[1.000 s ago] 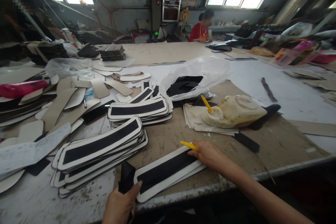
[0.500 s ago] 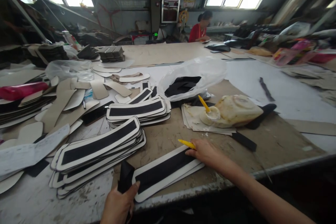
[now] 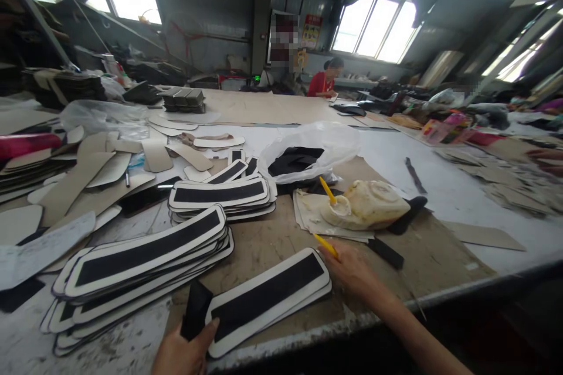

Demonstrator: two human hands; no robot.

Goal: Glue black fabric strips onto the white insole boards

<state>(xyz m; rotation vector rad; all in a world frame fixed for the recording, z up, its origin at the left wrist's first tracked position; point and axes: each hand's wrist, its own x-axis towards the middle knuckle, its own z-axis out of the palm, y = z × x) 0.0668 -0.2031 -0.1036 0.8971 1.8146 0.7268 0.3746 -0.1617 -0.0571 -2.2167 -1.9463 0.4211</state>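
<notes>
In front of me lies a white curved panel with a black strip along its middle, on top of another such pale panel. My left hand is closed around folded black material at the panel's left end, its thumb on the panel's edge. Just off the right end, my right hand grips a yellow pointed stick, tip toward the upper left. Behind it a stained cream plastic container lies on its side with a second yellow stick in its opening.
Left of the panel stands a stack of black-striped panels, with another stack behind it. A clear plastic bag holds black pieces. Loose beige pieces and a dark phone lie at left. A person in red sits beyond the table.
My right hand, with the yellow stick, has come off the panel's black strip to just beyond its right end. My left hand keeps its hold. The camera view has shifted up and right.
</notes>
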